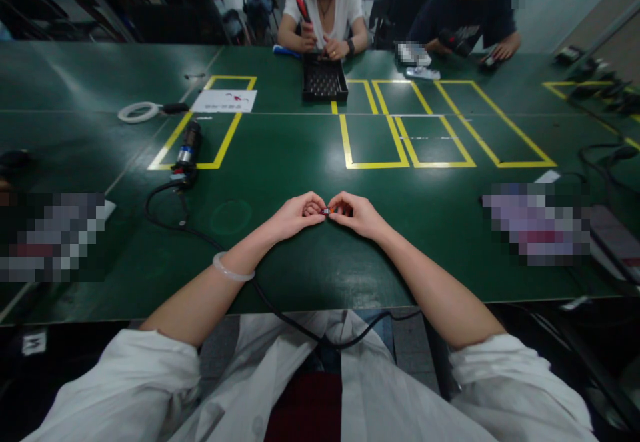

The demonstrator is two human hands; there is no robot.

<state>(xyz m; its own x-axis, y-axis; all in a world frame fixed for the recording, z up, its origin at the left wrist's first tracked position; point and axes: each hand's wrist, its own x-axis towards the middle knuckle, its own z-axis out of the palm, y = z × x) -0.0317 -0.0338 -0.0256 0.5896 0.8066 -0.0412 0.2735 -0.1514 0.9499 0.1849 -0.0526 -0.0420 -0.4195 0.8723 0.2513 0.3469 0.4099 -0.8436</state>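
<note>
Over the near half of the green worktop [295,275]: one small part [327,211], pale with touches of red and orange, too small to identify, set between the fingertips of my two hands. Left hand [304,214]: thumb and fingertips clamped on the part's left side, remaining fingers curled; one pale bangle [233,270] around the forearm. Right hand [361,215]: thumb and forefinger pinched on the right side, beside the orange. Whether either hand touches the worktop, I cannot tell.

Ahead of me, to the left: one cylindrical tool [188,147], dark with silver and blue bands; one black cable [280,315], passing beneath my left forearm and over the near edge; one white card [220,101]; one white ring-shaped coil [139,113].

Across from me: one black tray [325,95], before a person in a white top [345,2] holding a red-and-black object [303,6]. Yellow tape outlines [377,165], several.
</note>
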